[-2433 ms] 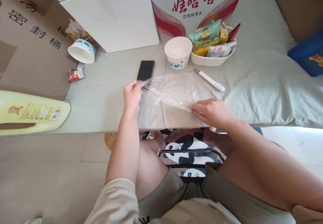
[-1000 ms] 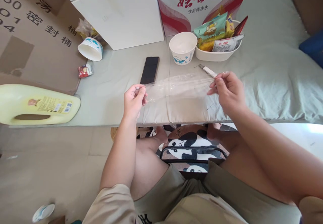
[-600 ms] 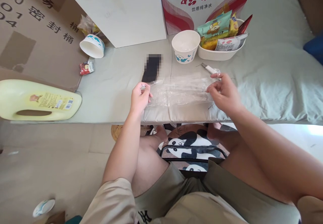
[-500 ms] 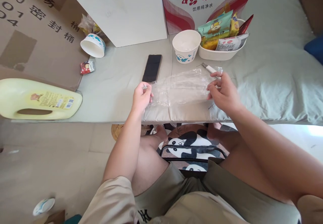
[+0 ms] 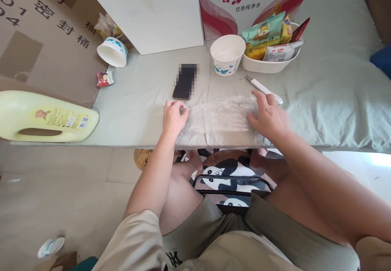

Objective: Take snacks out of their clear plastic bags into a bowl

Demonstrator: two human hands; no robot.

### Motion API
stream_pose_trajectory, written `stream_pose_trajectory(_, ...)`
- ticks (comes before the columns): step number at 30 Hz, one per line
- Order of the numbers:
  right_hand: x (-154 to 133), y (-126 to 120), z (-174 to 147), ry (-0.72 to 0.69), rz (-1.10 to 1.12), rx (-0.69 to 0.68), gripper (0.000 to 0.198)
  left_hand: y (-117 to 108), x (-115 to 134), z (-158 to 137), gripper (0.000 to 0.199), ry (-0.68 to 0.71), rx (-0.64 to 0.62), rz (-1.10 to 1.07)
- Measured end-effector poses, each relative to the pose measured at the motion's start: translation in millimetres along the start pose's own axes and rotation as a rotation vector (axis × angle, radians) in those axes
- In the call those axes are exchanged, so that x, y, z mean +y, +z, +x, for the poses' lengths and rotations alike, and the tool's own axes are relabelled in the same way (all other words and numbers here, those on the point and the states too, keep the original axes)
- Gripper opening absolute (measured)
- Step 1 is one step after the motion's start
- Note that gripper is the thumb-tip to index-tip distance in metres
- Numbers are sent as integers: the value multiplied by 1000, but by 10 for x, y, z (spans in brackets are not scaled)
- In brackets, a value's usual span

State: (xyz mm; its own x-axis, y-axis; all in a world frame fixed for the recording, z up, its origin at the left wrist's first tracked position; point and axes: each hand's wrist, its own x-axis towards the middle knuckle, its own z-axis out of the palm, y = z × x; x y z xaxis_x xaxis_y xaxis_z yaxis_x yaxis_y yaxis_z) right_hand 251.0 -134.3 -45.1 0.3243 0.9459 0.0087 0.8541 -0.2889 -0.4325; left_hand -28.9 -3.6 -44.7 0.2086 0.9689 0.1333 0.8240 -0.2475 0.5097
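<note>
Clear crinkled plastic film (image 5: pixel 221 114) lies near the front edge of the grey-green cloth-covered surface (image 5: pixel 137 120), stretched between the person's two hands. Left hand (image 5: pixel 175 118): thumb and index finger bent together at the film's left end; can't tell if they pinch it. Right hand (image 5: pixel 271 116): thumb and index finger spread apart at the film's right end, not closed on anything.

Black-screened phone (image 5: pixel 184 84), partly pixelated, just beyond the left hand. Slim white cutter with grey tip (image 5: pixel 263 88) just past the right hand's fingers; contact unclear. Farther back: upright white paper bowl with blue leaf print (image 5: pixel 227 57), beside a white oval tub (image 5: pixel 262 66) of colourful snack packets (image 5: pixel 265 33). Pale yellow plastic jug (image 5: pixel 71 114) on its side, far left.
</note>
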Motion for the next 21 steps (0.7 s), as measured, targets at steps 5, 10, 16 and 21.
stream_pose_trajectory(5, -15, -34, -162, -205, -98, 10, 80, 86, -12, 79, 16, 100, -85, -73)
stream_pose_trajectory(10, 38, -166, -387, -409, -122, -438, 94, 87, 96, 63, 12, 111, -207, -286)
stream_pose_trajectory(16, -32, -252, -222, -411, 231, -285, 76, 159, 368, -67, 12, 118, -442, -601)
stream_pose_trajectory(21, -127, -171, -54, -355, 373, -476, 36, 103, 603, -117, 25, 88, -521, -881)
